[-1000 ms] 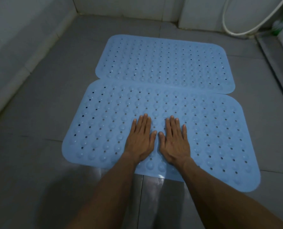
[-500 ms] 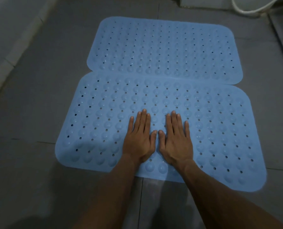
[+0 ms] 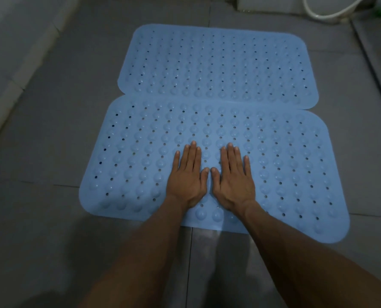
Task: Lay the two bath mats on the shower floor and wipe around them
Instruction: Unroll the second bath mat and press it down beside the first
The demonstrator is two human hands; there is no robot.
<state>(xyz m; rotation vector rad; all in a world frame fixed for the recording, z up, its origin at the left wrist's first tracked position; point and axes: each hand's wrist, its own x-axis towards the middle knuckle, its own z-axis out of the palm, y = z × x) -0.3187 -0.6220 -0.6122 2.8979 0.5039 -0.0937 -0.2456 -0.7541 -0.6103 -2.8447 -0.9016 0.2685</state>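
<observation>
Two light blue rubber bath mats with holes and round bumps lie flat on the grey tiled shower floor. The far mat [image 3: 218, 63] sits behind the near mat [image 3: 285, 163], and their long edges meet or slightly overlap. My left hand [image 3: 188, 181] and my right hand [image 3: 232, 181] press flat on the near mat's front middle, side by side, fingers straight, thumbs almost touching.
A low white tiled ledge [image 3: 14, 52] runs along the left. A white hose [image 3: 327, 12] curves at the top right by a raised threshold [image 3: 376, 52]. Grey floor tiles [image 3: 40, 218] surround the mats, with a wet shine near the front edge.
My hands stay flat on the near mat, and they have drawn slightly apart. The view has shifted a little, so both mats sit differently in the frame.
</observation>
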